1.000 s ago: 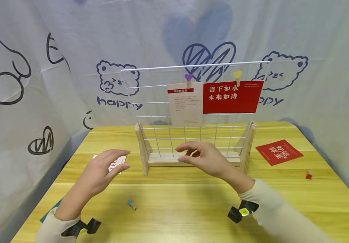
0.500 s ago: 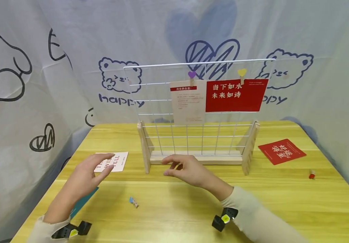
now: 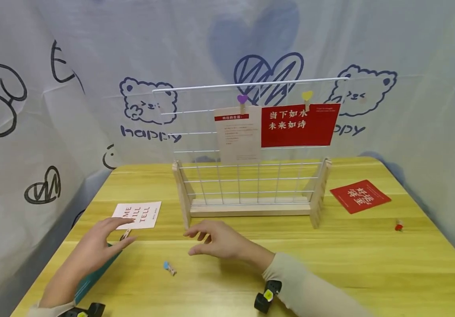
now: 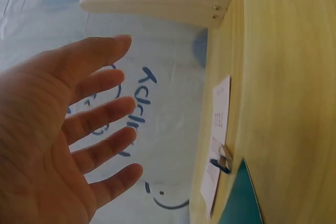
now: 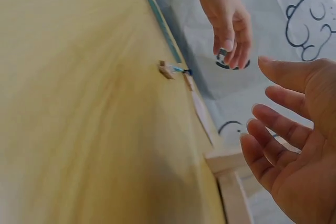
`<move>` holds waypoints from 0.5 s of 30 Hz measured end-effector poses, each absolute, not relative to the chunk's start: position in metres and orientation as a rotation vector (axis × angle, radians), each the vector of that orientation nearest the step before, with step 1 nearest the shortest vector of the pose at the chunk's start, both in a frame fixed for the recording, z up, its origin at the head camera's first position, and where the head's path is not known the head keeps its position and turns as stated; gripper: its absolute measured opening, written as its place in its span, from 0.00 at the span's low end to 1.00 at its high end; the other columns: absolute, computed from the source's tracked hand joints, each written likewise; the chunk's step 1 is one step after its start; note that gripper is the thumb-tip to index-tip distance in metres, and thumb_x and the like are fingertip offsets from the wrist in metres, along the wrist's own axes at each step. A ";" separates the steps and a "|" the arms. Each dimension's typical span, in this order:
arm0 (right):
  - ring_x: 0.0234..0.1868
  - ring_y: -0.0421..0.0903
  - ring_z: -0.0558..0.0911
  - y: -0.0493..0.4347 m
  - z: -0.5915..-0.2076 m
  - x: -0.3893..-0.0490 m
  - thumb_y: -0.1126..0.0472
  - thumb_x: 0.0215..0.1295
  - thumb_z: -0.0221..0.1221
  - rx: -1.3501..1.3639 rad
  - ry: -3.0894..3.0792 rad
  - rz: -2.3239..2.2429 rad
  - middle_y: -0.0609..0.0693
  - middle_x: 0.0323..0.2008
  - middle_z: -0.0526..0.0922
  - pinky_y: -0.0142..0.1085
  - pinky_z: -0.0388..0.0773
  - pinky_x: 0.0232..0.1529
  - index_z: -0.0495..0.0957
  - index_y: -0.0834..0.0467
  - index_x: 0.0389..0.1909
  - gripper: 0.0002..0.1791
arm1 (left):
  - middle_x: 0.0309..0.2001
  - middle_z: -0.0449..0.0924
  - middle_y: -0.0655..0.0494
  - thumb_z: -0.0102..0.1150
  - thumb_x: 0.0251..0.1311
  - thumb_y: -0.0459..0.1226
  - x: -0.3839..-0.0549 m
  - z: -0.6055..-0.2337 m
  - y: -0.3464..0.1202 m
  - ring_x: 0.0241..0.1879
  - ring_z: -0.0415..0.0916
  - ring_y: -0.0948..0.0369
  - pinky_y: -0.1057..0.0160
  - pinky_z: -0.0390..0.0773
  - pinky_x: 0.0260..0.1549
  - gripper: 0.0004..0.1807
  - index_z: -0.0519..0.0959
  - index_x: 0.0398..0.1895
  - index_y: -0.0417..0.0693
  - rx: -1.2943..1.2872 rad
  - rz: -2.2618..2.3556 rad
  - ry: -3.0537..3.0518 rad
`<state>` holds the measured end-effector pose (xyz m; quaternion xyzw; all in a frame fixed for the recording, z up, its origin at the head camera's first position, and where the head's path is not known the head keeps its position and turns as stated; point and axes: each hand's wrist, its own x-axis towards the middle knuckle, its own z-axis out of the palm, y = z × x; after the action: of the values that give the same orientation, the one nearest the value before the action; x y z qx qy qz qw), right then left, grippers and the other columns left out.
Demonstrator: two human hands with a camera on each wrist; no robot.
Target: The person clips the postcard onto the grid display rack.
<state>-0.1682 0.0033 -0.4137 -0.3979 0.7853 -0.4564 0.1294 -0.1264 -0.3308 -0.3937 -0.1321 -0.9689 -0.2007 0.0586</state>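
My left hand (image 3: 86, 251) hovers at the left of the table with fingers spread, overlapping a white card (image 3: 149, 215) printed "TELL" and a teal card (image 3: 94, 279). Beside these lies a small wooden clothespin (image 4: 224, 157) with a dark top, partly hidden by the hand in the head view. My right hand (image 3: 223, 241), fingers relaxed, is held in front of the rack's left foot. Nothing is in either hand. Between the hands, a mini clothespin (image 3: 169, 268) with a blue heart lies on the table.
A white wire grid rack (image 3: 239, 180) on a wooden base stands at the back. Purple-heart and yellow-heart clips pin a cream card (image 3: 238, 141) and a red card (image 3: 298, 132) to it. At right lie a red square card (image 3: 360, 196) and a red clip (image 3: 398, 226).
My right hand has moved left and down, away from the front of the rack. The left hand has shifted left and lower, uncovering more of the white card.
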 end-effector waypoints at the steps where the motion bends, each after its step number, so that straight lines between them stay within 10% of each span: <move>1: 0.48 0.44 0.79 0.000 -0.416 -0.168 0.56 0.63 0.67 -1.160 2.279 -1.313 0.52 0.52 0.81 0.27 0.77 0.45 0.78 0.56 0.59 0.24 | 0.59 0.73 0.39 0.64 0.62 0.52 -0.126 -0.395 -0.334 0.59 0.67 0.37 0.33 0.68 0.51 0.31 0.75 0.62 0.43 -0.382 -0.606 -2.942; 15: 0.46 0.37 0.78 -0.027 -0.440 -0.167 0.52 0.62 0.67 -1.116 2.276 -1.259 0.46 0.50 0.81 0.26 0.76 0.44 0.79 0.54 0.58 0.24 | 0.58 0.73 0.33 0.67 0.59 0.50 -0.133 -0.415 -0.360 0.58 0.67 0.33 0.32 0.67 0.51 0.32 0.75 0.60 0.39 -0.311 -0.583 -2.986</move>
<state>-0.1665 -0.0269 -0.4403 -0.3897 0.7944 -0.4394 0.1550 -0.1328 -0.3604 -0.4146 -0.1015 -0.9755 -0.1906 0.0416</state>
